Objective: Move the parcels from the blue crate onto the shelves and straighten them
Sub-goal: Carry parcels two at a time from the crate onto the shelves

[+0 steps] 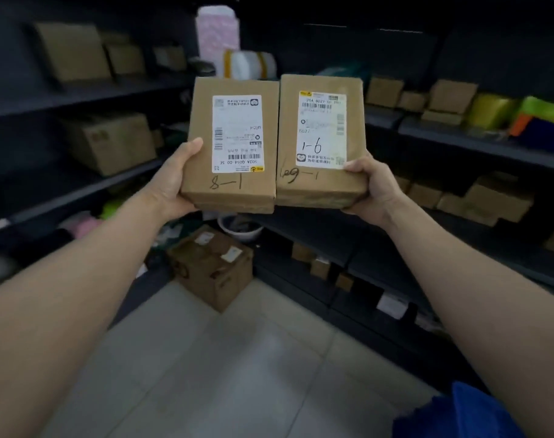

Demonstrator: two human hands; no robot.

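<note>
Two brown parcels held up side by side in front of the dark shelving, seen from the head camera. The left hand grips the left parcel at its lower left corner, thumb lying along the front left edge and the remaining fingers hidden underneath. The right hand grips the right parcel at its lower right corner, thumb pressed on the front face at the corner of the white label, fingers again out of sight below. The two parcels touch along their inner long edges, both faces turned toward the camera and tilted slightly back. Each carries a white shipping label (the left one reads upside down); handwritten marks sit below the labels, "8—1" on the left parcel, "1-6" on the right label.

Both parcels are in the air, resting on no shelf, with both forearms stretched forward beneath them. Behind them the left shelves and the right shelves meet in a corner, each tier bearing cardboard boxes and a few coloured bags. A larger cardboard box stands on the tiled floor in that corner, below the held parcels. A blue crate shows only at the lower right edge of the view, beside the right forearm.
</note>
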